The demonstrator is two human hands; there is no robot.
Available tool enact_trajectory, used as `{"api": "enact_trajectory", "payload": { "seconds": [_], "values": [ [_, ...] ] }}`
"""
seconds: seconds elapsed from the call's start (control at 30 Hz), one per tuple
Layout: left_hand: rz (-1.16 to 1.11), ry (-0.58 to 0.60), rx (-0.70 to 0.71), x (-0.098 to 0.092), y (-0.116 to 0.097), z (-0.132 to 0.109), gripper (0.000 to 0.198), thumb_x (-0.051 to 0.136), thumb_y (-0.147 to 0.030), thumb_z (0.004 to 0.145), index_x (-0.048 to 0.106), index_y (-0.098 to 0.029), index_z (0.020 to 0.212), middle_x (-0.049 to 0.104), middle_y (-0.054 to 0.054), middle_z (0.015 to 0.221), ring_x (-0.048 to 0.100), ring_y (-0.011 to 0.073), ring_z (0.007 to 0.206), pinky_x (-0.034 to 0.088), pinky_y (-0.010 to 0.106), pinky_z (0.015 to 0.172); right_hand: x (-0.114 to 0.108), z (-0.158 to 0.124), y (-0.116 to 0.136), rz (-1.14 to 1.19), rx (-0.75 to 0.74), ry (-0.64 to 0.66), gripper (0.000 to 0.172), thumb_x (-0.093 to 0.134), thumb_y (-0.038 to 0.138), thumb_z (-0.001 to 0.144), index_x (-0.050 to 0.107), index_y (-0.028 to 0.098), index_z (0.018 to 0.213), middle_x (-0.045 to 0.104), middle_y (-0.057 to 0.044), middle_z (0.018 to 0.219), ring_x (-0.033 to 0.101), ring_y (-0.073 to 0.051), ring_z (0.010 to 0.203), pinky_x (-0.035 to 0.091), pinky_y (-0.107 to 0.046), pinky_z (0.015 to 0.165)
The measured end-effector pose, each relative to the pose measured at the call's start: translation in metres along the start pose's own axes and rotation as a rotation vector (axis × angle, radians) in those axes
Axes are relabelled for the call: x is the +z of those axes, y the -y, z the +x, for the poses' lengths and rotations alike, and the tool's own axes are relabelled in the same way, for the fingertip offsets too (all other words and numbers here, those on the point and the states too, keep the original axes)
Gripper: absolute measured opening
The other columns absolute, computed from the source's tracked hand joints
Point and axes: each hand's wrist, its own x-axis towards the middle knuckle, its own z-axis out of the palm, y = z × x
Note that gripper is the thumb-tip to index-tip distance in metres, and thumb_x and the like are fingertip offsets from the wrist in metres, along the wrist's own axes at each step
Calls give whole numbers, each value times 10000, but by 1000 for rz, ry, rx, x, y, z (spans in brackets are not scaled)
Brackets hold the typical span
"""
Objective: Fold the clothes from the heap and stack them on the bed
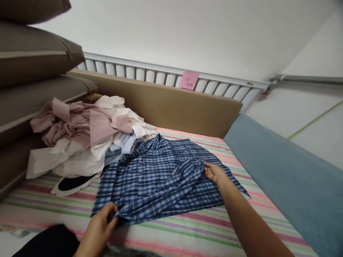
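A blue plaid shirt [160, 167] lies spread over the striped sheet [203, 233], with one layer bunched into folds along its near side. My left hand [103, 223] pinches the cloth at the near left end of those folds. At the right end of the same folds, my right hand [213, 173] grips the cloth between thumb and fingers. The shirt's far left edge touches a heap of loose clothes. Part of the lower layer lies flat beyond and under the folded strip.
Pink clothing [77, 119] and white clothing [77, 160] form a heap at the left. Brown cushions [34, 53] are stacked beside it. A tan board [160, 101] and a white radiator [120, 69] with a pink note [189, 80] stand behind. A blue panel [276, 171] borders the right.
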Motion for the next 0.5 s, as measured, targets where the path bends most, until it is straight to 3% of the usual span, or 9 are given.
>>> {"api": "enact_trajectory", "payload": {
  "seconds": [0.17,0.3,0.4,0.5],
  "values": [
    [35,-150,-97,-4,19,7,134,456,-365,768,465,-239,815,612,-12,689,595,168,634,422,243,603,58,-17,67,77,-139,124,101,565,196,829,538,137,752,550,50,587,502,-52,456,391,-149,381],
    [97,-114,-177,-1,31,15,96,420,-332,796,438,-241,820,635,-1,686,628,180,635,412,249,579,99,-38,95,126,-367,90,106,612,183,764,523,168,708,592,47,610,551,-67,506,443,-152,427],
    [141,-76,-181,1,34,16,87,411,-321,808,437,-240,822,593,-26,604,597,171,561,383,246,537,95,-56,83,171,-521,-6,104,616,259,749,542,188,765,598,76,707,559,-48,616,473,-136,530],
    [177,-67,-163,2,36,13,70,419,-306,799,438,-239,792,551,-42,581,559,158,538,367,247,538,59,-68,30,182,-537,-121,152,590,340,755,509,216,788,559,101,707,540,-37,667,464,-104,568]
  ]
}}
